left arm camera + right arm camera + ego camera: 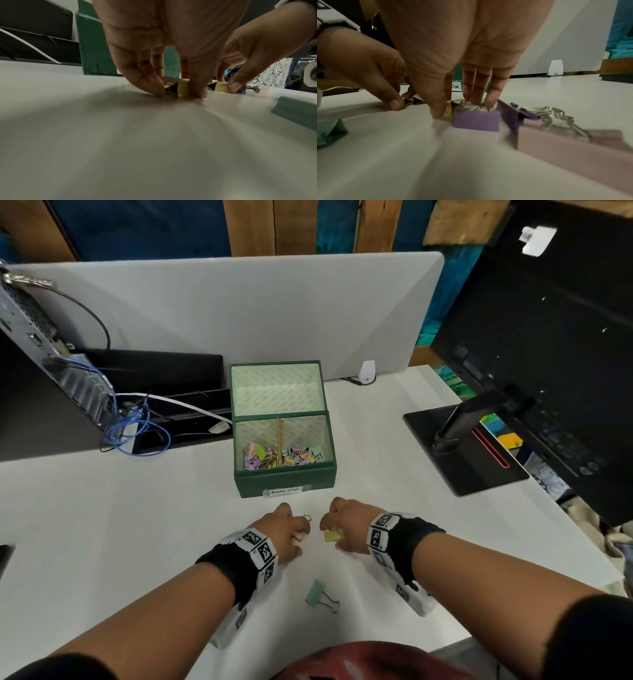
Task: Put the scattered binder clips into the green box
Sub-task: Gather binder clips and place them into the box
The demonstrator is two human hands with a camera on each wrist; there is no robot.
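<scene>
The green box (pixel 284 479) stands open in the middle of the white desk (pixel 137 508), with several coloured binder clips in its two compartments. Just in front of it both hands are down on the desk. My left hand (pixel 297 537) pinches a yellow binder clip (pixel 182 90) between thumb and fingers. My right hand (pixel 329 530) pinches another yellow clip (pixel 333 535); two purple clips (pixel 476 121) and a pink clip (pixel 556 142) lie beside and under it. A teal clip (pixel 317 594) lies loose nearer to me, between my wrists.
A monitor stand (pixel 469 450) and a large dark screen fill the right side. At the left are a computer case (pixel 41 344), blue cables (pixel 137 426) and a black tray. A grey partition (pixel 239 313) runs behind the box.
</scene>
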